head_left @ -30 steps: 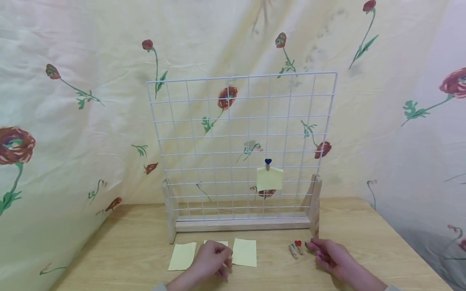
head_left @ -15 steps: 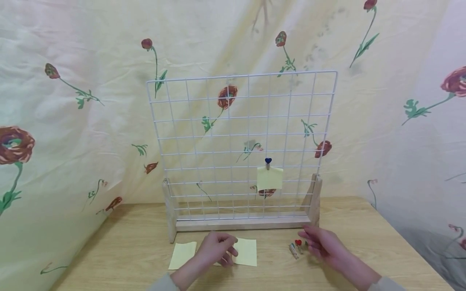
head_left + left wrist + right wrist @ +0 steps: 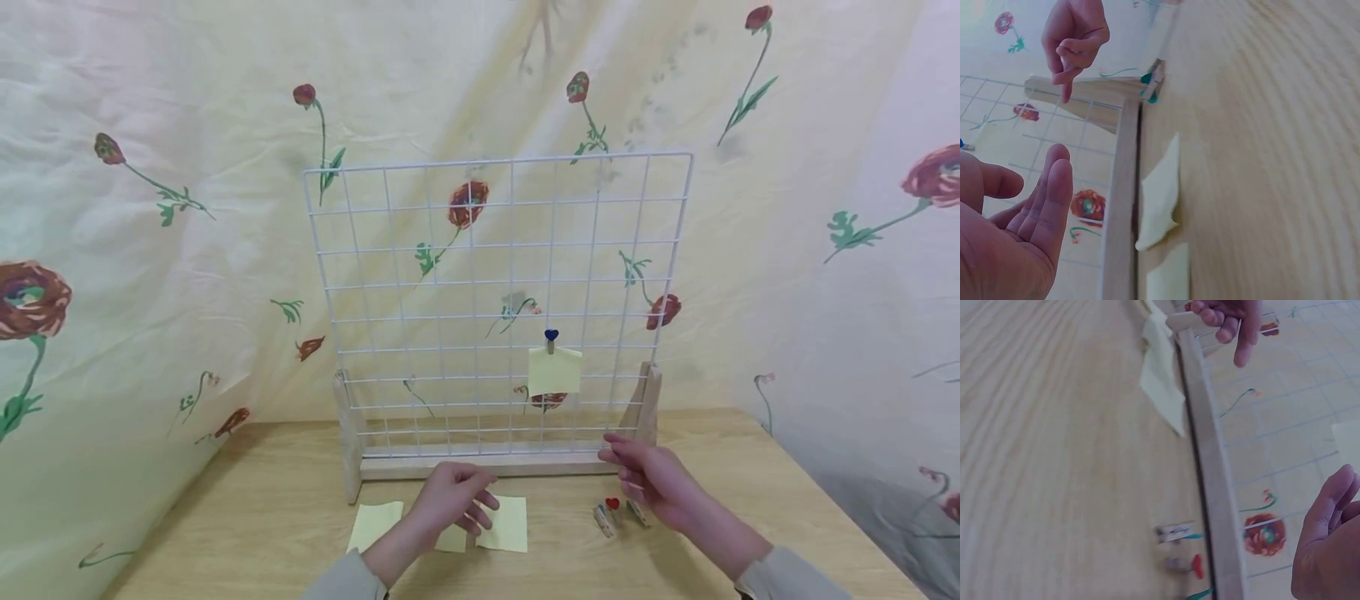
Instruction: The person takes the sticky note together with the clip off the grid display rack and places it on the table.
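Note:
My left hand (image 3: 452,502) is raised above the pale yellow paper notes, fingers relaxed and holding nothing; in the head view it partly covers the middle note (image 3: 452,539). Beside it lie a left note (image 3: 375,525) and a right note (image 3: 506,523). My right hand (image 3: 660,479), its fingers extended and nothing between them, hovers before the grid rack's right foot. Below it on the table are small wooden clothespins: one with a red heart (image 3: 612,504), and two with teal hearts, the left clothespin (image 3: 603,522) and the right clothespin (image 3: 637,514).
A white wire grid (image 3: 472,283) stands upright in a wooden base (image 3: 495,465) on the wooden table (image 3: 262,517). A blue-heart clothespin (image 3: 551,340) fixes another yellow note (image 3: 555,372) to its lower right part. Flowered cloth (image 3: 187,333) hangs behind and at both sides.
My right hand has lifted away from the clothespins, up and to the left, leaving them on the table. My left hand has risen slightly and moved right, uncovering part of the middle note.

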The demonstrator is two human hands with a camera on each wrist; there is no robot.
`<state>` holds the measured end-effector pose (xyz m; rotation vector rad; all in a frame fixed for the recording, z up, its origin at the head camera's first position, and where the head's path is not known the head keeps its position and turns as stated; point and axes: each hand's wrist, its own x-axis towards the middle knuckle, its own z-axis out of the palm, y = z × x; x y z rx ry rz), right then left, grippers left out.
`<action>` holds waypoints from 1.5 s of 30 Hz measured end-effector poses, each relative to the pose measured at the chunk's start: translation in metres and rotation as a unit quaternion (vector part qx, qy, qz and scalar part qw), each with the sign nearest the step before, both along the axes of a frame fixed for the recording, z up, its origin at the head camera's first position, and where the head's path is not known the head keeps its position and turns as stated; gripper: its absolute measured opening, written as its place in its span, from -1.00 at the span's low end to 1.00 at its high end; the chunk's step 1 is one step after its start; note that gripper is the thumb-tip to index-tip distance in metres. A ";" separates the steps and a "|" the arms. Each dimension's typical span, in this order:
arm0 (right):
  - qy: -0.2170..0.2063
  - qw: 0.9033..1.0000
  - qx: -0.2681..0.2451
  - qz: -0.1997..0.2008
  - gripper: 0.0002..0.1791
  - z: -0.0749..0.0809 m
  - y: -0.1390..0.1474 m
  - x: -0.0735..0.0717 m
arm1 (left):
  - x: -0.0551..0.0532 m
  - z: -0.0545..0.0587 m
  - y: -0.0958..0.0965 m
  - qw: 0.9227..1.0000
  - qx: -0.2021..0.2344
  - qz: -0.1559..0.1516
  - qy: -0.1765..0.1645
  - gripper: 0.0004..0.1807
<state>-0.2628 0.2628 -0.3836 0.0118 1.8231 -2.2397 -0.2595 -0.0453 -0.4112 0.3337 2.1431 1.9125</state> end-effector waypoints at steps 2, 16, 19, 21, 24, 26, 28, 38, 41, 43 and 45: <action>0.007 1.000 0.000 0.002 -0.45 0.006 -0.002 -0.002 | -0.003 0.003 0.003 1.000 0.005 0.003 0.003 -0.64; 0.033 0.999 0.011 0.005 -0.38 0.049 -0.022 -0.008 | -0.016 0.023 0.022 0.999 0.027 0.010 0.027 -0.63; 0.038 0.999 0.007 0.007 -0.37 0.055 -0.026 -0.009 | -0.019 0.028 0.027 0.999 0.032 0.010 0.029 -0.65; 0.046 0.999 0.006 0.008 -0.37 0.059 -0.029 -0.009 | -0.022 0.032 0.032 0.999 0.035 0.011 0.033 -0.66; 0.054 0.999 0.007 0.004 -0.39 0.066 -0.034 -0.011 | -0.024 0.037 0.037 0.998 0.043 0.014 0.036 -0.66; 0.058 0.998 0.007 0.000 -0.39 0.071 -0.038 -0.013 | -0.026 0.039 0.040 0.998 0.046 0.017 0.038 -0.67; 0.061 0.998 0.005 -0.002 -0.41 0.076 -0.042 -0.014 | -0.028 0.041 0.042 0.998 0.051 0.018 0.034 -0.67; 0.073 0.997 0.003 -0.017 -0.46 0.093 -0.057 -0.025 | -0.038 0.047 0.049 0.998 0.051 0.033 0.036 -0.65; 0.078 0.997 0.003 -0.024 -0.47 0.098 -0.059 -0.028 | -0.042 0.051 0.051 0.997 0.054 0.044 0.042 -0.61; 0.081 0.996 0.004 -0.030 -0.47 0.102 -0.061 -0.031 | -0.045 0.053 0.053 0.996 0.058 0.052 0.045 -0.59; 0.083 0.996 0.004 -0.034 -0.47 0.105 -0.062 -0.034 | -0.048 0.054 0.055 0.995 0.062 0.058 0.046 -0.57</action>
